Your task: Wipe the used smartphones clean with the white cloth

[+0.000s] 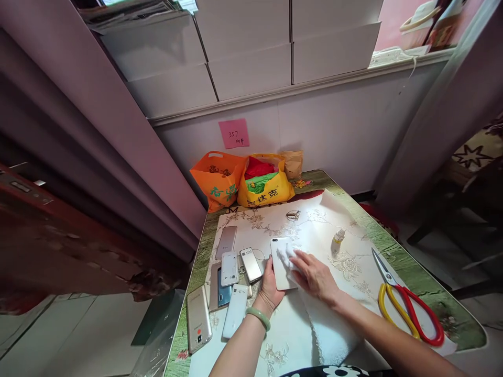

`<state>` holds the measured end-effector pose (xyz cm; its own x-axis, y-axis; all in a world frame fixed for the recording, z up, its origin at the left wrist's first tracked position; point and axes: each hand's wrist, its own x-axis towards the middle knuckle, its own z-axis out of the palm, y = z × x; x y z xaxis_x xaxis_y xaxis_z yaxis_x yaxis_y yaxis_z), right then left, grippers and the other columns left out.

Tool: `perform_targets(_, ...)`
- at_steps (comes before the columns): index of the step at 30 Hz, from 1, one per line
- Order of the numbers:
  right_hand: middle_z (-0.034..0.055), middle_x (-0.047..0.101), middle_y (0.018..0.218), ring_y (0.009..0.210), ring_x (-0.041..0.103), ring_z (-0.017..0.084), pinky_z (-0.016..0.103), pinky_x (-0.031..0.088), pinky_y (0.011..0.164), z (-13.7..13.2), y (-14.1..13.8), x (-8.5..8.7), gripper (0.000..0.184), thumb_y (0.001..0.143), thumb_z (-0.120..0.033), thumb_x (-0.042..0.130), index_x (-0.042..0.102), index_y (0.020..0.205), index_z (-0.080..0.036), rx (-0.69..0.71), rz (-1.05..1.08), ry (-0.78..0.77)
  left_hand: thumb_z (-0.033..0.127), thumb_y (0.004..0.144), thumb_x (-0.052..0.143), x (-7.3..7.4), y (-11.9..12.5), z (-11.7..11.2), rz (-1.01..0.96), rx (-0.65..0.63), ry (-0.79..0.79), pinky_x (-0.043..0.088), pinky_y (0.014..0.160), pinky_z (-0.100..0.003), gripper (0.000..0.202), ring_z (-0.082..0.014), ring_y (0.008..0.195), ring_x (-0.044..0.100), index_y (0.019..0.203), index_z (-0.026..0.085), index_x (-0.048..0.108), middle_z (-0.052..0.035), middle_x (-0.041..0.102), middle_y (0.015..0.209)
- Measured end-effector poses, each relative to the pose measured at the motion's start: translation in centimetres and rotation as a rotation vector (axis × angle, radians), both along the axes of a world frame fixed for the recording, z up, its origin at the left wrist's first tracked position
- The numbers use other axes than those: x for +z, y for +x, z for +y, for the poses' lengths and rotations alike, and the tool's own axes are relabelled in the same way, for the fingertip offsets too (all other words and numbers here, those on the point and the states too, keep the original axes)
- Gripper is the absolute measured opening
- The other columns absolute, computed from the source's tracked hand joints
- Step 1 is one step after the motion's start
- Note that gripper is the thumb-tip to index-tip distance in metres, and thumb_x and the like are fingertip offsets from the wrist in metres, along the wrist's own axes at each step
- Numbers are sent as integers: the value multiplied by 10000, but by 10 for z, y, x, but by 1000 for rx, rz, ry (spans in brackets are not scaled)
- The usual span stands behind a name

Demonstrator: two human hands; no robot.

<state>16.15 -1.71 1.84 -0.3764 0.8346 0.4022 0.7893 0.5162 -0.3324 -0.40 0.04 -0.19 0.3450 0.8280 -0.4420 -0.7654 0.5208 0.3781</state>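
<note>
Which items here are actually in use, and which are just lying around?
In use:
white phone, held at its edge by the left hand
cloth, pressed onto it by the right hand

Lying about, untouched:
other phones to the left
small bottle
scissors
orange bag
yellow bag
pink note on the wall

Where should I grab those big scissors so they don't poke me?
Take the scissors by the red and yellow handle loops, reaching from the near table edge. They lie flat with blades closed, tips pointing away toward the wall, so the loops sit nearest you.
</note>
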Motion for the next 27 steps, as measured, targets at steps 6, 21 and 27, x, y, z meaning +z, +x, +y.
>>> perform_targets(6, 110, 633, 1328, 916, 620, 228, 358, 511, 808, -22, -23, 4, 249, 930, -217, 558, 637, 1166, -207, 210, -42, 46, 548, 879, 593, -9, -3, 0, 22, -39, 24, 499, 1035, -454, 505, -311, 1160, 661, 1188, 163, 702, -155, 762, 1097)
perform_targets(21, 116, 630, 1325, 988, 617, 251, 375, 515, 833, 1, -12, 1, 261, 954, -217, 515, 622, 1192, -209, -47, -38, 70, 517, 877, 641, -1, -2, -1, 42, -7, 8, 482, 1050, -453, 479, -303, 1137, 677, 1209, 177, 695, -121, 764, 1125)
perform_targets(27, 107, 627, 1319, 944, 615, 233, 381, 495, 877, -19, -35, 10, 203, 956, -214, 533, 630, 1134, -219, 149, -21, 53, 439, 892, 616, -7, -3, -4, 51, 37, 43, 485, 1064, -444, 367, -298, 1160, 662, 1167, 216, 712, -110, 773, 1077)
